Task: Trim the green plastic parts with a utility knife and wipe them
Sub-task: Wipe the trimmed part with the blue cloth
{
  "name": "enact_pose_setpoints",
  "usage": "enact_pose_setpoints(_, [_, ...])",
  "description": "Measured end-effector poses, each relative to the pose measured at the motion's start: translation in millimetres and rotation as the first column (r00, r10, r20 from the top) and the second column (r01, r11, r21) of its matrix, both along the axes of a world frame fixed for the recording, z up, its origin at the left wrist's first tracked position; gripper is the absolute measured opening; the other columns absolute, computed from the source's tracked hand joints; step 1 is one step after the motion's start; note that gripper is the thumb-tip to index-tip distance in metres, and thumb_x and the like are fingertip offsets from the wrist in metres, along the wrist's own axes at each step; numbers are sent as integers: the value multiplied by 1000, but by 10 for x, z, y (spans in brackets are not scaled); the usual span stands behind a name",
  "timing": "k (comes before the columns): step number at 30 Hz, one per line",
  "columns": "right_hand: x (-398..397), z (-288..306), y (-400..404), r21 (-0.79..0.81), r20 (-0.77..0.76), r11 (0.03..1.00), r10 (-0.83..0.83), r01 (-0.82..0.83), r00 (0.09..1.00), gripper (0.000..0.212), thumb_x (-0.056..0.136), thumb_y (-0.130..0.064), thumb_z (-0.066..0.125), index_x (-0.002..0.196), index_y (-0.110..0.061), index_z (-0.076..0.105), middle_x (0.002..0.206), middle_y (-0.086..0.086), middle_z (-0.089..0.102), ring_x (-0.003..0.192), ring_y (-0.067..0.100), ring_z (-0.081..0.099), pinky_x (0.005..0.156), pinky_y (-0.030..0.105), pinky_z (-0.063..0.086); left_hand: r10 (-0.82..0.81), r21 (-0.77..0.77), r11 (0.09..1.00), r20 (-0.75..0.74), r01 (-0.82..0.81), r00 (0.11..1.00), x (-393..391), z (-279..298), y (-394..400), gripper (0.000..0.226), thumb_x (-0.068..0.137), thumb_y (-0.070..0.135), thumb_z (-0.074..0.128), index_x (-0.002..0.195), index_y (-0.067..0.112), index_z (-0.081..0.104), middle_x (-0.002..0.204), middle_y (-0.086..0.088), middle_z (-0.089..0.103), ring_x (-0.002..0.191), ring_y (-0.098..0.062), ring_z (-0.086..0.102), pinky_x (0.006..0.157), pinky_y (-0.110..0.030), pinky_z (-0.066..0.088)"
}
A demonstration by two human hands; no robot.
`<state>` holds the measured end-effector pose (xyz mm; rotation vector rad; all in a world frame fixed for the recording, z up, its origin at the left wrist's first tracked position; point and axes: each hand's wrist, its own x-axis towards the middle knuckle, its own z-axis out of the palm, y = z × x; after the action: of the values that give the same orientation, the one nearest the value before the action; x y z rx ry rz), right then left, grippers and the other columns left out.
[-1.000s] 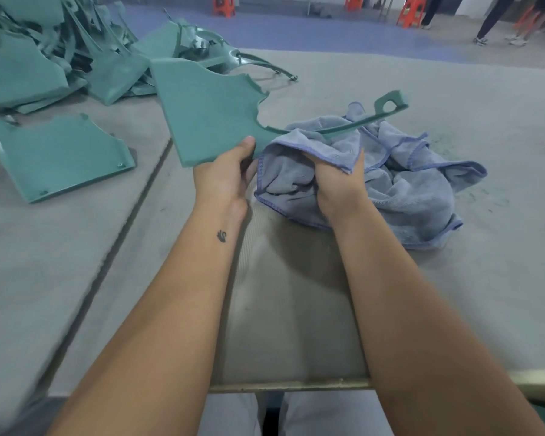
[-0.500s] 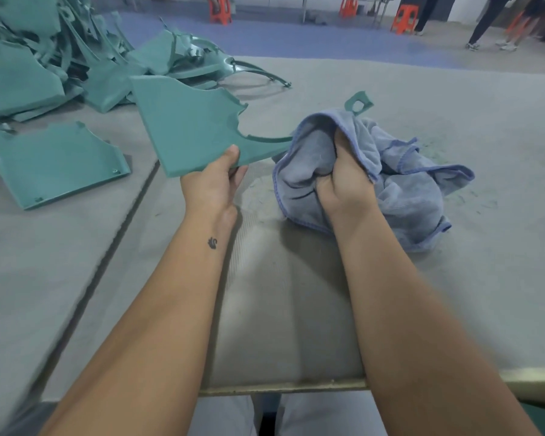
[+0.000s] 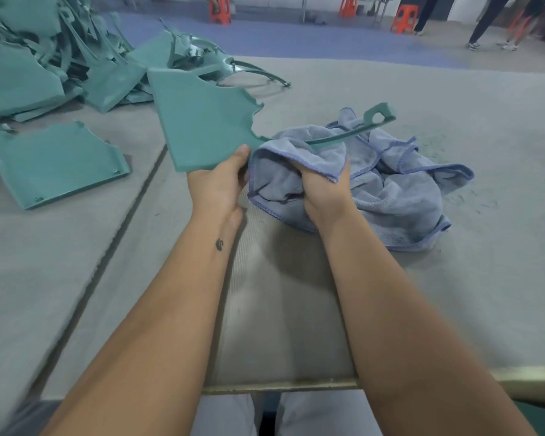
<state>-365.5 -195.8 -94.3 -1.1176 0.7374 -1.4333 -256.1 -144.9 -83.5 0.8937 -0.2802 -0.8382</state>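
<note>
left hand (image 3: 217, 184): thumb up, pinching | right hand (image 3: 323, 187): fingers curled, gripping | forearms extended

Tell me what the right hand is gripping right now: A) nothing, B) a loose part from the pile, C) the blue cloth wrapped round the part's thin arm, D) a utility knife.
C: the right hand bunches the blue cloth around the thin arm of the green part.

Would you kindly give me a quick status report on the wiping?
Left hand grips green part. Right hand grips cloth around its thin arm. No knife visible; nothing obstructing.
</note>
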Motion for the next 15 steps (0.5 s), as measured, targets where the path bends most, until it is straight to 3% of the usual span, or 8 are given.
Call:
enact_pose_setpoints(3, [-187,19,-92,-2,-50,1000,-30,30,998,20,88,8,61,107,4,57,100,17,65,88,22,63,79,34,58,46,52,997,26,-48,999,218,-3,24,16,84,-10,65,91,3,63,83,-5,68,62,-11,68,54,-21,54])
enact_pose_setpoints(5, [-277,67,-147,27,-73,999,-45,47,996,13,91,3,59,92,-10,57,81,3,61,71,14,58,55,25,52,74,75,994,54,-78,996,323,-6,46,14,83,-10,66,91,2,64,82,-5,68,61,-11,68,54,-21,54])
enact_pose_setpoints(6, [-301,84,-175,19,-71,999,-35,36,997,17,93,3,57,86,-12,55,75,0,58,66,11,55,52,23,49,73,88,993,71,-79,995,344,-14,50,16,83,-9,67,95,0,64,82,-5,68,62,-11,68,55,-22,54])
enact_pose_setpoints(8, [-316,100,-198,23,-21,999,-30,31,999,17,95,3,54,84,-11,54,73,-3,60,66,10,57,58,26,51,70,103,992,93,-79,993,351,-27,47,20,82,-8,68,101,-3,63,84,-7,68,62,-11,68,55,-21,54])
enact_pose_setpoints(10, [-316,104,-180,118,87,993,-31,20,996,9,95,-6,58,104,-5,57,99,9,68,91,22,65,80,42,57,72,101,991,117,-84,990,340,-28,42,28,82,-8,69,109,-6,62,90,-9,69,65,-12,69,57,-22,55])
enact_pose_setpoints(12, [-312,107,-172,205,133,978,-66,38,989,35,91,-14,66,123,-6,54,122,16,63,112,29,62,92,48,53,77,88,992,135,-90,988,340,-33,46,34,82,-8,69,115,-8,60,95,-10,69,70,-13,69,59,-23,56])
enact_pose_setpoints(15, [-292,122,-227,200,63,974,-123,108,990,20,91,-22,66,109,-21,57,111,-1,65,101,14,63,77,31,57,76,63,994,166,-87,983,321,-30,61,31,83,-9,67,112,-4,61,92,-7,69,72,-12,70,63,-25,58])
